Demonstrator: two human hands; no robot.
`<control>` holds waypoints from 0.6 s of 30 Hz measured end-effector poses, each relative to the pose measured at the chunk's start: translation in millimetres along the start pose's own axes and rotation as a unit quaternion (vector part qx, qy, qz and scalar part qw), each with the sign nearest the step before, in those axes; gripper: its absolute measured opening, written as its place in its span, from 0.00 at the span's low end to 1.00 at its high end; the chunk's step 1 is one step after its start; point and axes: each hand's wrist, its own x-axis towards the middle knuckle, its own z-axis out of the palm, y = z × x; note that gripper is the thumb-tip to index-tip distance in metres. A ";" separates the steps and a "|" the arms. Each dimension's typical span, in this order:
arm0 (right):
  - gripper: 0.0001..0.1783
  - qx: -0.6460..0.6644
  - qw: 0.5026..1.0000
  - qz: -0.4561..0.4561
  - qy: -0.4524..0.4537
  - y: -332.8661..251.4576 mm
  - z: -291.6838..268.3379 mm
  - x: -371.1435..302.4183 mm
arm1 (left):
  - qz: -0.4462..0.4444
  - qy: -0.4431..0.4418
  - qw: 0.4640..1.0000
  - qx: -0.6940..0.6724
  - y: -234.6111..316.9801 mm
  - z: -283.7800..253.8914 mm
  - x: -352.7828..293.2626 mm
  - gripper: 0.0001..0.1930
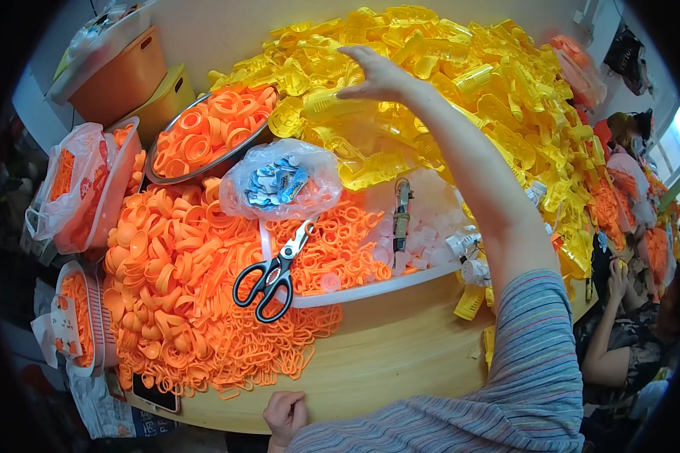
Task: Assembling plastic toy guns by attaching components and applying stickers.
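Note:
My right hand (374, 74) reaches far over a big heap of yellow translucent plastic bottle-shaped parts (476, 79). Its thumb and fingers are spread, and nothing shows in its grasp. At the table's near edge my left hand (285, 415) is curled into a fist, with nothing visible in it. Between the two, black-handled scissors (273, 275) lie across orange plastic rings (329, 249) and the rim of a white tray (378, 287). A clear bag of small blue-and-white packets (279, 181) sits just beyond the scissors.
Orange plastic pieces (166, 279) cover the table's left side, below a metal bowl of orange rings (215, 128). Small clear caps (423, 245) and a dark slim tool (401, 219) lie in the tray. A phone (157, 394) lies front left. Another person (619, 332) works at right.

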 end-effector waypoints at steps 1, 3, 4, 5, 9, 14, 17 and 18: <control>0.48 -0.001 1.000 0.001 -0.001 7.9 -8.5 -0.7 | 0.000 -0.001 1.000 -0.002 1.1 0.5 1.5 0.08; 0.44 0.062 0.998 0.027 -0.004 29.2 -35.6 -4.8 | 0.013 -0.003 1.000 -0.002 3.7 1.4 3.9 0.08; 0.42 0.078 0.994 0.074 -0.025 36.1 -52.1 -12.2 | 0.011 -0.005 1.000 -0.004 3.7 1.0 3.7 0.08; 0.41 0.093 0.987 0.123 -0.045 42.2 -71.8 -21.0 | 0.014 -0.006 1.000 -0.006 3.0 0.7 4.0 0.08; 0.40 0.114 0.947 0.202 -0.224 13.2 -120.3 -77.5 | 0.012 -0.011 1.000 -0.011 2.2 -2.4 4.5 0.09; 0.40 0.101 0.935 0.198 -0.277 0.1 -109.9 -150.1 | 0.024 -0.009 1.000 -0.010 3.1 -1.8 4.4 0.09; 0.44 -0.017 0.951 0.172 -0.254 -1.6 -91.6 -173.8 | 0.032 -0.015 0.999 -0.011 1.8 -0.1 7.5 0.09; 0.48 -0.006 0.944 0.171 -0.282 -20.6 -92.1 -171.3 | 0.028 -0.016 0.999 -0.012 1.8 0.5 7.3 0.08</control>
